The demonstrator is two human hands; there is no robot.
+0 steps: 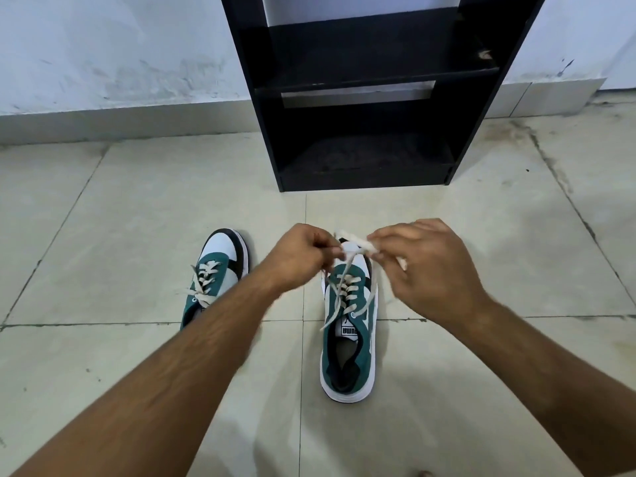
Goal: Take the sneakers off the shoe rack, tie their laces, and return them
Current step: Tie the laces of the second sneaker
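Left hand (300,251): fingers curled shut, pinching one strand of the lace; raised above the toe of the right-side sneaker, just left of the right hand.
Right hand (425,270): thumb and forefinger pinched on the other strand, remaining fingers loosely bent; level with the left hand, a short gap between the two.
Lace (347,270): cream-white, drawn up taut from the eyelets to a crossing point between the two hands; a flattened loop or end visible at the right fingertips; knot state blurred, cannot tell.
Right-side sneaker (349,325): teal, white and black, directly below both hands, flat on the floor, toe pointing away from the wearer of the camera; tongue label visible.
Left-side sneaker (215,270): same colours, left of the left hand, partly hidden behind the left forearm; laces lying loose, ends spread to either side.
Shoe rack (364,98): black, open shelves, beyond both hands against the wall; well apart from both sneakers.
Floor (137,201): pale tiles with dark joints, beneath hands and sneakers.
Wall (103,46): white, scuffed, far side of the hands.
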